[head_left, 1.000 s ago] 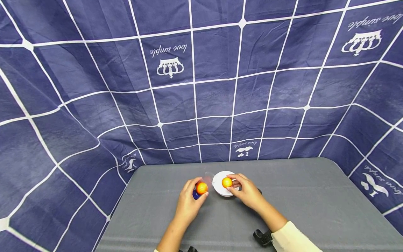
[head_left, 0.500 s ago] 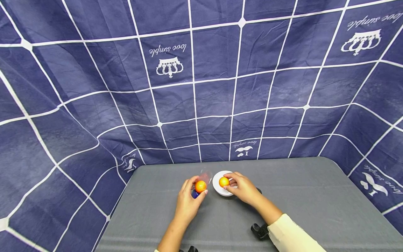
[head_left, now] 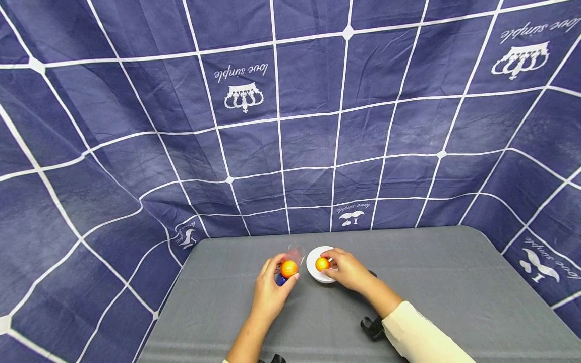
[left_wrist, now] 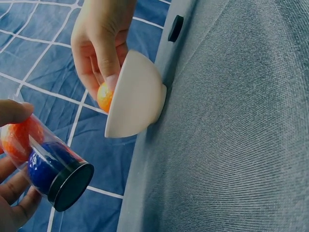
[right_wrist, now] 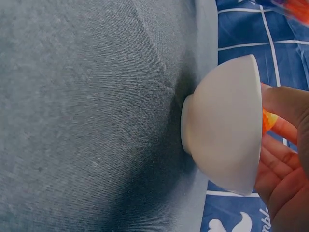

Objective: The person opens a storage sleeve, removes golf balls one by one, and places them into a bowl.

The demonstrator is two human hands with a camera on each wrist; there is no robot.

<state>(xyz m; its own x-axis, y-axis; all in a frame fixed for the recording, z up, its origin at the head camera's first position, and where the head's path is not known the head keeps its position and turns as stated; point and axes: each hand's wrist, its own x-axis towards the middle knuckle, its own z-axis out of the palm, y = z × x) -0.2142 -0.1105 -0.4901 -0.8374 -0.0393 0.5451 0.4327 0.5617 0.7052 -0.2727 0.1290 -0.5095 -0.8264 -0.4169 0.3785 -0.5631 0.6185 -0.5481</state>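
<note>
My left hand (head_left: 269, 290) grips a clear plastic tube (left_wrist: 46, 157) with a black end cap. Inside the tube are an orange ball (head_left: 289, 268) and a blue ball (left_wrist: 44, 166); the tube is tilted and held off the table. A white bowl (head_left: 313, 267) stands upright on the table, just right of the tube. My right hand (head_left: 348, 272) pinches another orange ball (head_left: 322, 263) at the bowl's mouth. In the right wrist view the bowl (right_wrist: 224, 123) hides most of that ball, so whether it touches the inside cannot be told.
A small black disc-shaped cap (left_wrist: 176, 28) lies on the table behind the bowl, partly hidden by the right hand in the head view. Grey cloth covers the table (head_left: 218, 302). A blue curtain (head_left: 308, 146) with white lines hangs behind and at both sides.
My right hand has moved a little left and lower with the orange ball over the bowl. The tube in my left hand has shifted slightly left, its far end tipping leftward.
</note>
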